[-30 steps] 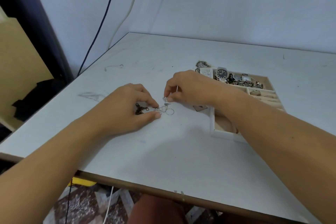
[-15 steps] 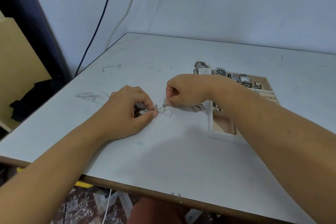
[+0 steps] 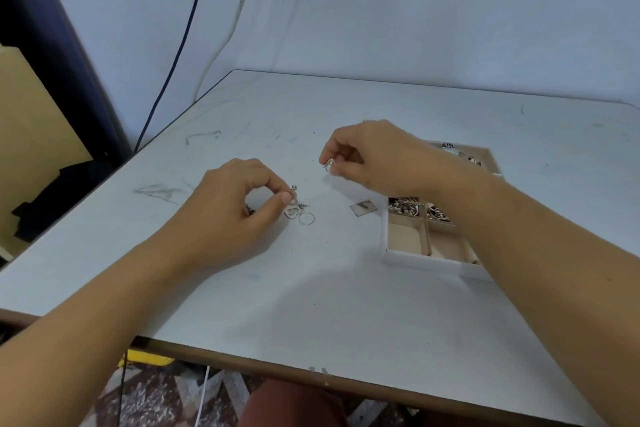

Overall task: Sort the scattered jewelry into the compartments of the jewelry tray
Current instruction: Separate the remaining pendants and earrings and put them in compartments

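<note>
My left hand (image 3: 235, 204) pinches a small silver stud earring (image 3: 294, 188) between thumb and forefinger, just above a little pile of silver jewelry (image 3: 292, 211) and a thin wire hoop (image 3: 307, 219) on the table. A dark piece (image 3: 250, 211) lies half hidden under that hand. My right hand (image 3: 374, 158) is lifted above the table and pinches a small silver piece (image 3: 329, 164). The white jewelry tray (image 3: 408, 258) with beige compartments sits at the right, partly hidden by my right forearm. Beads and chains (image 3: 405, 206) fill its middle compartments.
A small flat square tag (image 3: 363, 208) lies on the white table (image 3: 311, 288) left of the tray. Two near compartments (image 3: 405, 239) of the tray are bare. A black cable (image 3: 180, 45) hangs down the wall at the back left.
My right hand has lifted a small silver piece up and away from the pile. My left hand has raised a stud earring off the pile. The view has tilted slightly.
</note>
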Demonstrator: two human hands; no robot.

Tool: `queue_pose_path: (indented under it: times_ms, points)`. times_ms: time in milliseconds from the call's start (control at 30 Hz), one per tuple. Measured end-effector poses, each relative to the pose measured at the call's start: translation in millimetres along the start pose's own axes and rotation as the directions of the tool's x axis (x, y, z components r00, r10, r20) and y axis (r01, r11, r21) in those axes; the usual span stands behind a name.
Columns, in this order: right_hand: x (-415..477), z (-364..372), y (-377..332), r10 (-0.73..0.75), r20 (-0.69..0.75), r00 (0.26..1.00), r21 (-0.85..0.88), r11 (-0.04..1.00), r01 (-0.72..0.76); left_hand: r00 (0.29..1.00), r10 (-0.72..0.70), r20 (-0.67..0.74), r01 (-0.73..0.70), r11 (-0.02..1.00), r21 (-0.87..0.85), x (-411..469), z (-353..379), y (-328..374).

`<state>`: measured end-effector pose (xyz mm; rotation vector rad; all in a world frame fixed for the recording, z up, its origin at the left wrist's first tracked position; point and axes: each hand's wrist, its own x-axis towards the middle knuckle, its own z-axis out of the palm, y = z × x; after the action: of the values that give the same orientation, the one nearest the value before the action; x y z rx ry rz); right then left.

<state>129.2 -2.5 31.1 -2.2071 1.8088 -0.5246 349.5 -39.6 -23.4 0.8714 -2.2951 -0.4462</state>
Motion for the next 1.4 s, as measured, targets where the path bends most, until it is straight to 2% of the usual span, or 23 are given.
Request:
queue_pose_path:
  times_ms: [167,367,533,700,1000,1200,1400]
  points:
    - [-36,-22,8,0.049,-0.083,0.995,0.012,0.999,-0.048,0.998,0.063,-0.012,-0.064,0.992,-0.112,11,0,28]
    - [-88,-31,27,0.116,-0.163,0.980,0.034,0.993,-0.112,0.981,0.185,0.060,-0.179,0.979,-0.096,25,23,60]
    - [-113,-29,43,0.118,-0.282,0.952,0.105,0.990,-0.091,0.958,0.252,0.134,-0.244,0.967,-0.073,35,45,75]
    - [-122,-16,55,0.130,-0.389,0.912,0.182,0.981,-0.063,0.952,0.284,0.115,-0.269,0.955,-0.128,30,65,80]
    - [-123,-12,59,0.143,-0.373,0.917,0.217,0.974,-0.064,0.945,0.269,0.188,-0.261,0.963,-0.069,27,73,75]
    - [-124,-10,57,0.136,-0.354,0.925,0.223,0.973,-0.057,0.931,0.307,0.199,-0.291,0.951,-0.107,27,67,72]
    - [-121,-5,51,0.133,-0.306,0.943,0.268,0.962,-0.049,0.918,0.278,0.282,-0.297,0.955,0.026,23,62,66]
